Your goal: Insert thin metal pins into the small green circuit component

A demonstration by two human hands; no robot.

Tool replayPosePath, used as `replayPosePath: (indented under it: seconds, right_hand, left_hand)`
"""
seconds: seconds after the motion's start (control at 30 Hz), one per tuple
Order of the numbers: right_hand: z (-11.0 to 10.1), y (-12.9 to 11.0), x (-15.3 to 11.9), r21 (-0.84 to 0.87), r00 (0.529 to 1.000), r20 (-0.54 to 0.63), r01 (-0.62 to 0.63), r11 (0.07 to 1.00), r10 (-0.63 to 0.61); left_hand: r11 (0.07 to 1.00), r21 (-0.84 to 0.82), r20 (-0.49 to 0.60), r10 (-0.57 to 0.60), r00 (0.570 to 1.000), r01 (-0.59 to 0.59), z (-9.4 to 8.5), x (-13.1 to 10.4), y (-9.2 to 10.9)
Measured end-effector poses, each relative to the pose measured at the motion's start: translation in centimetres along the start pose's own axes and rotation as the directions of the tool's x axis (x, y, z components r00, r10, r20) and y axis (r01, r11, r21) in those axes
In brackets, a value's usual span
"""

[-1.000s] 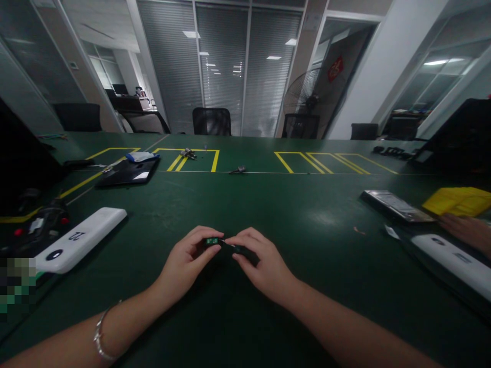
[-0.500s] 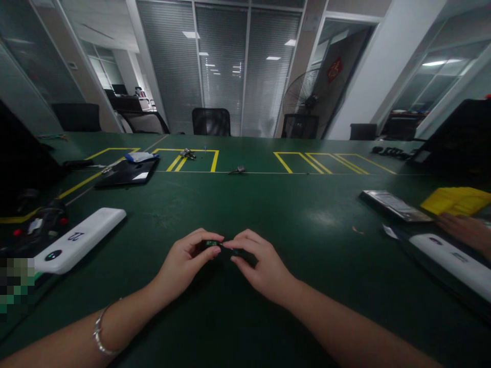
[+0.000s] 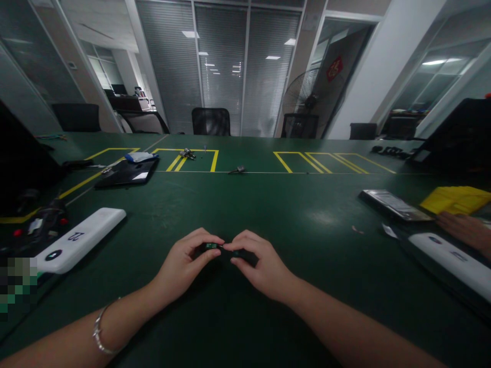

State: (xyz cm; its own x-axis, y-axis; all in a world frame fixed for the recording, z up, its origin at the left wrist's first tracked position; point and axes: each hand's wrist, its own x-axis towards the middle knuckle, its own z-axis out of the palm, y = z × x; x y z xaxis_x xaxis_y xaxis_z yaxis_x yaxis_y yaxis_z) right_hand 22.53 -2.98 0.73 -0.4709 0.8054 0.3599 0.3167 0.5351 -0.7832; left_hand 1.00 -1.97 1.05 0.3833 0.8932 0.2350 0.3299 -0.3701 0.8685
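Note:
My left hand (image 3: 187, 260) is closed in a pinch on a small dark piece with green, circuit-board-like markings (image 3: 210, 246). Its thumb and index finger cover most of the piece. Close beside it, my right hand (image 3: 264, 263) pinches a small black piece (image 3: 246, 255), largely hidden by the fingers. The fingertips of both hands nearly meet over the green table (image 3: 238, 204). Whether the two pieces touch or are joined I cannot make out. A bracelet (image 3: 98, 329) circles my left wrist.
To the left lie a white power bank (image 3: 92, 235) and a black flat case (image 3: 128, 172). Small metal parts (image 3: 240, 169) sit ahead. On the right are a hard-drive-like metal box (image 3: 397, 204), yellow pieces (image 3: 454, 199), another white power bank (image 3: 452, 260) and another person's hand (image 3: 466, 230).
Both hands stay in nearly the same place. The black piece between my right fingers shows slightly more than before.

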Motion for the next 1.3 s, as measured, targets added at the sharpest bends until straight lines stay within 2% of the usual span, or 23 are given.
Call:
replayPosePath:
  seconds: [0.4, 0.53, 0.7, 0.9, 1.3]
  right_hand:
    - [-0.01, 0.19, 0.06, 0.016, 1.0, 0.017, 0.009, 1.0, -0.01]
    - [0.11, 0.36, 0.06, 0.011, 1.0, 0.014, 0.016, 1.0, -0.016]
    - [0.07, 0.36, -0.03, 0.007, 1.0, 0.009, 0.005, 1.0, -0.005]
    - [-0.02, 0.0, -0.07, 0.015, 1.0, 0.014, -0.004, 1.0, 0.004]
    - [-0.01, -0.13, 0.06, 0.029, 1.0, -0.008, 0.026, 0.999, -0.025]
  left_hand:
    - [0.976, 0.199, -0.012, 0.097, 0.995, -0.093, 0.23, -0.39, 0.52]
    - [0.971, 0.216, -0.019, 0.108, 0.994, -0.102, 0.27, -0.43, 0.67]
    - [0.998, 0.059, -0.008, 0.005, 1.0, -0.005, 0.08, -0.11, 0.45]
    - [0.963, -0.235, 0.094, -0.116, 0.989, 0.135, 0.08, 0.16, -0.11]
    - [0.911, -0.362, 0.046, -0.196, 0.98, 0.199, 0.63, 0.15, 0.07]
